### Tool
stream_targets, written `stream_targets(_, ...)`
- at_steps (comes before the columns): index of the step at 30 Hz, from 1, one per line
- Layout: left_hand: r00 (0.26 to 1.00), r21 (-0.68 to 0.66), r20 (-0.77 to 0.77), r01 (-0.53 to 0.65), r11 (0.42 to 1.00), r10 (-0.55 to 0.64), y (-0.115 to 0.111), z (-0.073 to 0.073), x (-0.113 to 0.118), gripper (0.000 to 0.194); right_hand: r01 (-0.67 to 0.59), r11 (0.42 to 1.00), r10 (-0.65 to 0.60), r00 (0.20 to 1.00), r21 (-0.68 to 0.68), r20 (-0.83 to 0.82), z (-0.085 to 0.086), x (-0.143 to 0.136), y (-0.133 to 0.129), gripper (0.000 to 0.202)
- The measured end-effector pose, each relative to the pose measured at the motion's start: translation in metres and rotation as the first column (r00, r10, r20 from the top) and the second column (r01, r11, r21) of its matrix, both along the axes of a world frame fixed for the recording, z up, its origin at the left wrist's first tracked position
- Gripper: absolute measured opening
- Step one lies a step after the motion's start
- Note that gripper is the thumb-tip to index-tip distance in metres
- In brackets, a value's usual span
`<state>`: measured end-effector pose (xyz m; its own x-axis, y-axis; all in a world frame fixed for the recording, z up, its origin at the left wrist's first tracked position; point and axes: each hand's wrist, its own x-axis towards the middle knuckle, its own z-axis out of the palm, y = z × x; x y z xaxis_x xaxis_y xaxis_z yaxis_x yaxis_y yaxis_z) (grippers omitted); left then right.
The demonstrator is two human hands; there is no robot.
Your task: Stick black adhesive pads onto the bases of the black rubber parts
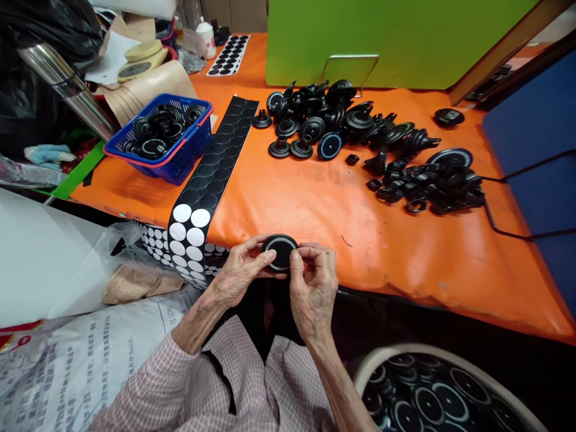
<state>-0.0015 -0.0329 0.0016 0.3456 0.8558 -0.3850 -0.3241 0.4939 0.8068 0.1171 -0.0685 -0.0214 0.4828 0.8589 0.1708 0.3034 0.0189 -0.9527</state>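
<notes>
A black round disc (pixel 281 257) with a pale ring on its face is held between my two hands at the table's front edge. My left hand (pixel 242 268) grips its left side, thumb on the face and fingers beneath. At the right rim, my right hand (pixel 314 279) has thumb and fingers pinched together; whether a thin sticker is between them I cannot tell. A long black strip of round stickers (pixel 220 153) lies to the left and hangs over the edge, with white circles on its lower end.
Black wheel-like parts (pixel 314 129) and small black pieces (pixel 432 186) are piled on the orange table (pixel 288 198). A blue basket (pixel 180 157) of parts stands left. A round tub (pixel 375 360) of discs sits low right. Green (pixel 360 36) and blue (pixel 531 144) boards stand behind and right.
</notes>
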Motion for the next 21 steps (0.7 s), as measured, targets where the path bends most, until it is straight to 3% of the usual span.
stream_targets(3, 1.0, -0.004, 0.002, -0.01, 1.0, 0.01, 0.001, -0.001, 0.0, 0.035, 0.007, 1.0, -0.007, 1.0, 0.005, 0.009, -0.002, -0.004, 0.0, 0.011)
stream_targets(6, 1.0, 0.007, 0.011, -0.022, 1.0, 0.022, 0.002, 0.001, -0.002, 0.034, 0.011, 0.999, -0.017, 0.993, -0.051, -0.119, 0.0, -0.002, 0.001, 0.021)
stream_targets(10, 1.0, 0.044, -0.028, -0.001, 0.999, 0.002, 0.003, 0.006, -0.012, 0.038, -0.277, 0.943, 0.21, 0.925, -0.183, -0.316, 0.011, 0.011, 0.01, 0.03)
stream_targets(14, 0.992, 0.096, -0.125, 0.012, 0.995, 0.0, 0.026, 0.011, -0.034, 0.047, -0.475, 0.87, 0.396, 0.833, -0.132, -0.386, 0.018, 0.01, 0.052, 0.032)
stream_targets(17, 0.96, 0.198, -0.244, -0.091, 0.976, 0.139, 0.066, 0.039, -0.063, 0.049, -0.578, 0.816, 0.53, 0.749, -0.001, -0.397, 0.04, -0.021, 0.102, 0.032)
stream_targets(21, 0.852, 0.367, -0.388, -0.208, 0.907, 0.352, 0.113, 0.104, -0.108, 0.05, -0.577, 0.788, 0.595, 0.628, 0.213, -0.501, 0.094, -0.079, 0.166, 0.027)
